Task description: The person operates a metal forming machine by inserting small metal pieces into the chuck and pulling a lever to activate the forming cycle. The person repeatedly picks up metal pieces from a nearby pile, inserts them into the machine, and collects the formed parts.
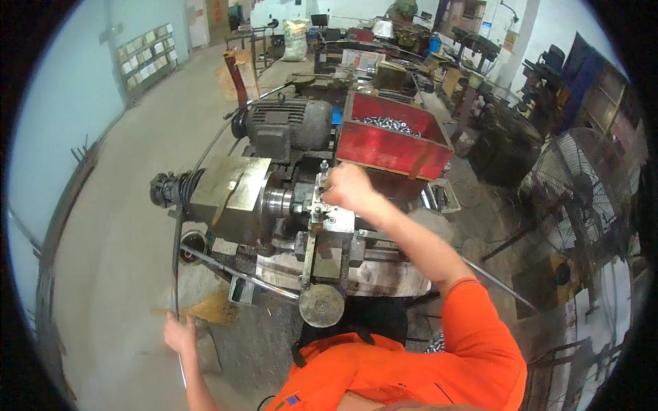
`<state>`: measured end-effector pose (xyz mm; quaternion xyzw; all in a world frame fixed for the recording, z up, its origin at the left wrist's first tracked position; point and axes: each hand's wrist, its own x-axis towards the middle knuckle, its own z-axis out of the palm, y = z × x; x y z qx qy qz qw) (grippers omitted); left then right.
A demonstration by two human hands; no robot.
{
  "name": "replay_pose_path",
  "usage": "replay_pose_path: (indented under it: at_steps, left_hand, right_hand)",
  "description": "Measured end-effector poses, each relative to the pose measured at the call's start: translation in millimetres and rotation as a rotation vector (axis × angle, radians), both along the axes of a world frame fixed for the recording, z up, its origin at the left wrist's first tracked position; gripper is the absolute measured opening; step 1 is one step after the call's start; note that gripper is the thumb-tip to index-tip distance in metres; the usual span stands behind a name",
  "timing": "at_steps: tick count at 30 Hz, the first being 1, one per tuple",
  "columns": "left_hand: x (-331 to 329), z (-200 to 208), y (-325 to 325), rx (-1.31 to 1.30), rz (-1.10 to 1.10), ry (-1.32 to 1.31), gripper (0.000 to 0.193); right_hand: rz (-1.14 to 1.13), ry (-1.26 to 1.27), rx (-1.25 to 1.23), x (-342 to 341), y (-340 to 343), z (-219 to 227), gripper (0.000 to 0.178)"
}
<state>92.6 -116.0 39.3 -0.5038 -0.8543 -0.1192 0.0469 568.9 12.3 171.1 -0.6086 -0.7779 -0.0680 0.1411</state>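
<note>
My left hand (180,333) is wrapped round a long metal lever (175,274), which runs up beside the headstock of a small lathe. My right hand (348,186) is closed at the tool post (321,207), close to the spindle chuck (277,201). Whatever its fingers pinch is hidden by the hand. An upright bolt (324,166) stands just past the fingers. A flat metal cover (232,183) lies over the headstock. Nearer my body, a round disc (321,305) sits at the front of the cross slide.
Behind the lathe is a ribbed electric motor (289,125). A red bin (391,147) holding many small metal parts stands right of it. A large floor fan (576,188) is at the right. A shiny bar (240,275) slants across the lathe's front left.
</note>
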Motion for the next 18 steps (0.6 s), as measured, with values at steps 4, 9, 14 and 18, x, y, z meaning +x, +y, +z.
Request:
replay_pose_path:
  at_steps: [4,9,14,18]
  left_hand:
    - [-8,-5,13,-0.024,-0.101,-0.005,0.044]
    - [45,62,11,0.266,-0.645,-0.093,0.032]
    - [183,174,2,0.096,-1.100,-1.226,0.023]
    - [233,225,-92,-0.139,-1.544,-1.528,0.027]
  right_hand:
    - [-0.301,0.034,0.304,74,-2,41,0.049]
    - [-0.041,0.292,0.334,71,-44,33,0.053]
    - [0.093,0.491,0.186,57,-100,-21,0.044]
    - [-0.036,0.486,0.080,78,-159,-38,0.041]
